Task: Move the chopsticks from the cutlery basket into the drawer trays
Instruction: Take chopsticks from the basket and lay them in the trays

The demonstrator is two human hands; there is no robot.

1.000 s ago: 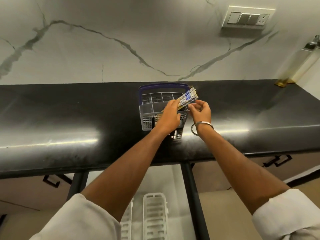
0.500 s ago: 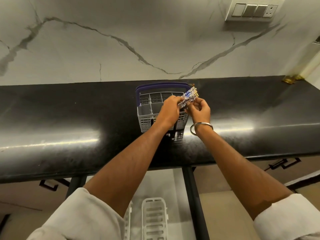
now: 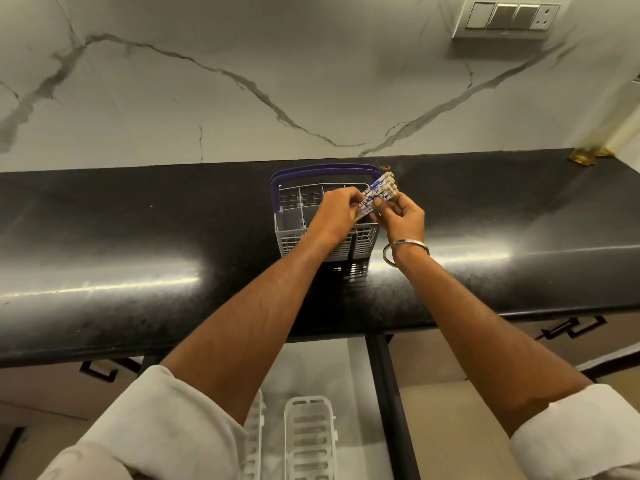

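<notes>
Head view. Chopsticks (image 3: 377,195) bunched, patterned ends up and to the right, held over the right side of cutlery basket (image 3: 322,216) standing on black table (image 3: 138,237). Left hand (image 3: 337,214) closed round the bundle's lower part; right hand (image 3: 403,218) pinching the upper part, fingers (image 3: 382,204) pressed on the sticks, apparently to square the ends before carrying. Lower tips hidden behind left hand; clear of basket or not, cannot tell. White drawer trays (image 3: 310,438) below table edge, between the forearms, well apart from bundle. Transfer judged not yet begun.
</notes>
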